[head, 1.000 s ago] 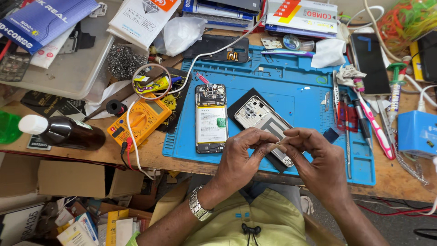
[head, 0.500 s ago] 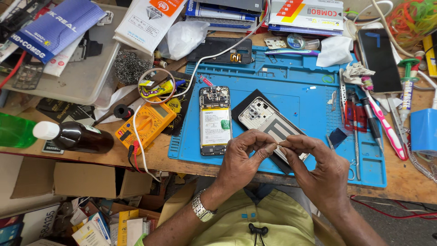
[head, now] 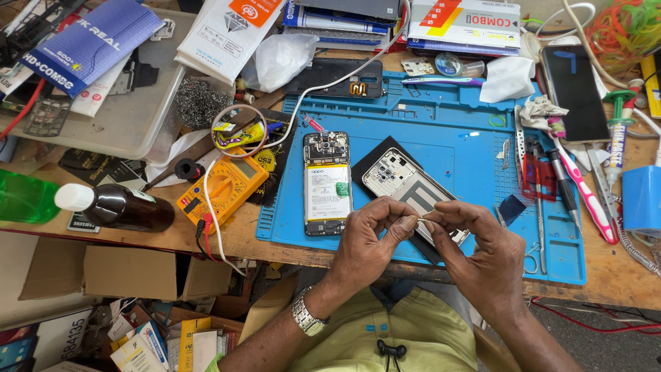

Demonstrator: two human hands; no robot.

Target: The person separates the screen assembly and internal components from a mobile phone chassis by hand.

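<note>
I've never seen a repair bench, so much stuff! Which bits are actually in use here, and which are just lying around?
In use:
left hand
right hand
tiny part pinched between both
opened phone
phone back cover
blue mat

Lying about:
yellow multimeter
brown bottle
pink toothbrush
steel wool

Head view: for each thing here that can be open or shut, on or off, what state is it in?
Opened phone: back off, battery and boards exposed, lying flat on the blue mat.
Back cover: detached, inner side up.
Dark phone: whole, screen dark.
Brown bottle: capped, on its side.
Left hand and right hand: fingers pinching a tiny part together.
</note>
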